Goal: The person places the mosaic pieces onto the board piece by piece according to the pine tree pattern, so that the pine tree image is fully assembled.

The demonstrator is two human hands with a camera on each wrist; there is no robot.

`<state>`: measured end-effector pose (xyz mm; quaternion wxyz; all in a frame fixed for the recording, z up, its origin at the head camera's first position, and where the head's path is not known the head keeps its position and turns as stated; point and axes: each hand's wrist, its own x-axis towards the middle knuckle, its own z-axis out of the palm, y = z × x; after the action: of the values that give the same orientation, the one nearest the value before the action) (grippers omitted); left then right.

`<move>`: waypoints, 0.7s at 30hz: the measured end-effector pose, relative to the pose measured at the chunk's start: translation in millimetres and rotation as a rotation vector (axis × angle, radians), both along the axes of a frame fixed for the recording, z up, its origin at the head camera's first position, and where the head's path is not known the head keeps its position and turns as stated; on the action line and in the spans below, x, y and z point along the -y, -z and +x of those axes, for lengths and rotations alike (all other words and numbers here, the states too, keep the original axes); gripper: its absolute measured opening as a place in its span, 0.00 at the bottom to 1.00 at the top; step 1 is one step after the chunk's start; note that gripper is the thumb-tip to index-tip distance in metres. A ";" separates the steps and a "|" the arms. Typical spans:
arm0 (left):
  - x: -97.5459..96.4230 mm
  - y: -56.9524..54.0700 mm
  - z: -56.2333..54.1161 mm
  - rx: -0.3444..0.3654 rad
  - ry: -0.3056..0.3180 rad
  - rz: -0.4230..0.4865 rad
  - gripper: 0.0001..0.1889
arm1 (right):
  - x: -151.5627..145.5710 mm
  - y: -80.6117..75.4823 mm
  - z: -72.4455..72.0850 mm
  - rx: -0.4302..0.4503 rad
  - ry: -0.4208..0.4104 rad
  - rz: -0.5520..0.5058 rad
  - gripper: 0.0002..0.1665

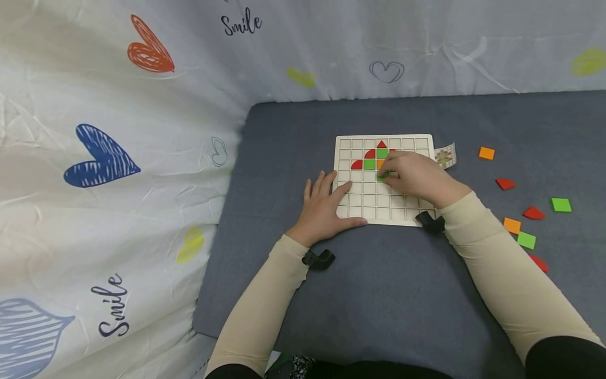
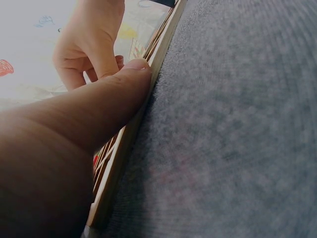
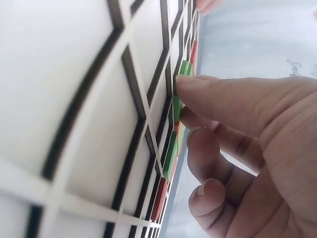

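A white wooden grid board (image 1: 362, 205) lies on the table, with red, green and orange tiles set in its upper cells. My left hand (image 1: 324, 210) rests along the board's left and near edges, fingers spread. In the left wrist view its thumb (image 2: 114, 94) lies against the board's rim. Over the middle of the grid, my right hand (image 1: 421, 173) pinches a green square tile (image 3: 177, 106) between thumb and index finger, at a cell below the orange tile (image 1: 380, 164). That hand covers part of the tile pattern on the right.
Loose tiles lie right of the board: an orange square (image 1: 486, 153), a red piece (image 1: 505, 183), a green square (image 1: 561, 205) and several more beside the right forearm. A small patterned card (image 1: 446, 156) sticks out at the board's right edge. A printed curtain (image 1: 165, 121) borders the table.
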<state>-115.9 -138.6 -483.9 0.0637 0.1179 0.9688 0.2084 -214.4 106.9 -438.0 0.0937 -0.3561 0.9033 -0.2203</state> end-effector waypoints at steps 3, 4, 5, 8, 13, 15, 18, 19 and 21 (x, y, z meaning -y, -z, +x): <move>-0.7 -1.0 0.1 0.003 -0.001 0.004 0.52 | -3.6 -0.7 2.1 0.005 -0.001 0.000 0.09; -0.9 -1.1 0.2 0.004 -0.001 0.003 0.52 | -4.8 -1.1 3.2 0.008 0.001 0.001 0.09; -1.0 -1.2 0.3 0.006 -0.002 0.003 0.52 | -6.0 -1.6 4.5 0.012 0.005 0.002 0.09; -1.2 -0.9 0.8 0.008 -0.004 -0.001 0.52 | -8.9 -3.0 9.5 0.025 0.017 0.013 0.10; -1.1 -0.6 0.9 -0.002 -0.001 0.003 0.52 | -13.6 -6.0 19.0 0.041 0.034 0.031 0.10; -0.5 -1.2 0.5 -0.004 0.004 0.008 0.52 | -16.2 -7.6 22.4 0.049 0.043 0.033 0.10; -2.1 0.8 0.5 0.001 0.004 0.009 0.53 | -24.3 -8.4 27.8 0.062 0.053 0.040 0.11; -2.4 1.0 0.3 0.000 0.001 0.010 0.52 | -26.9 -8.5 29.3 0.067 0.057 0.041 0.12; -2.8 1.1 0.0 -0.005 -0.003 0.007 0.52 | -32.6 -9.1 32.7 0.071 0.064 0.045 0.12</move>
<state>-115.9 -135.8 -485.0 0.0608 0.1171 0.9684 0.2114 -181.7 139.5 -428.9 0.1264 -0.3167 0.9150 -0.2155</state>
